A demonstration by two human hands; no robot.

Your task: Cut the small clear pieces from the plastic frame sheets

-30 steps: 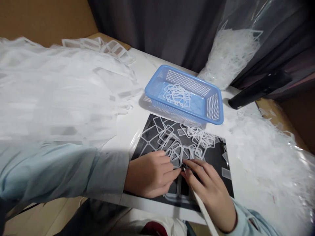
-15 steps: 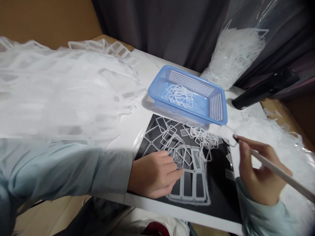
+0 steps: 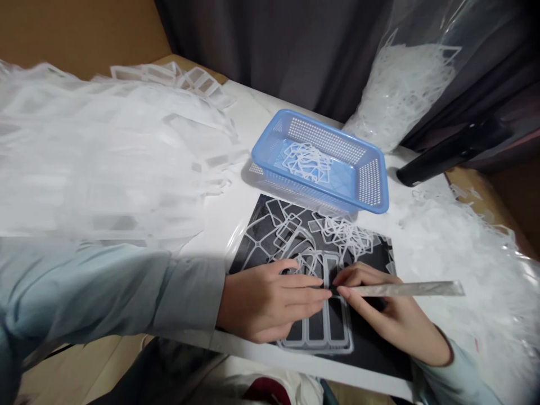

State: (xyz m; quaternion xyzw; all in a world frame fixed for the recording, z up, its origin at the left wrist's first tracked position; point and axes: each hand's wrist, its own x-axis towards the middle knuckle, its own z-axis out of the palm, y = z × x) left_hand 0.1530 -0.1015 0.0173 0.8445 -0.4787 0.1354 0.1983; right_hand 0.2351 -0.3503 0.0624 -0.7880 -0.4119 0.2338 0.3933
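Note:
My left hand (image 3: 270, 301) lies with its fingers stretched out over the stacked translucent frame sheets (image 3: 337, 344), which have several rectangular openings. Between the thumb and fingers of my right hand (image 3: 392, 309) is a slim, flat grey stick-like tool (image 3: 417, 289). Its long end points to the right; its working tip is hidden at my fingertips, close to the left fingertips, above the sheets. Beneath everything is a black mat (image 3: 375, 351). Loose thin white rectangular frames (image 3: 350, 236) are heaped on the mat just beyond my hands.
Behind the mat stands a blue plastic basket (image 3: 371, 202) holding some thin frames (image 3: 310, 163). A large pile of translucent sheets (image 3: 105, 163) covers the left side. At right are a scrap heap (image 3: 468, 247), a black cylinder (image 3: 439, 160) and a filled clear bag (image 3: 409, 90).
My right hand has swung left from beside the mat to the sheets, bringing the tool along. The thin frame at the tool's tip is no longer visible. My left fingers have stretched out further right.

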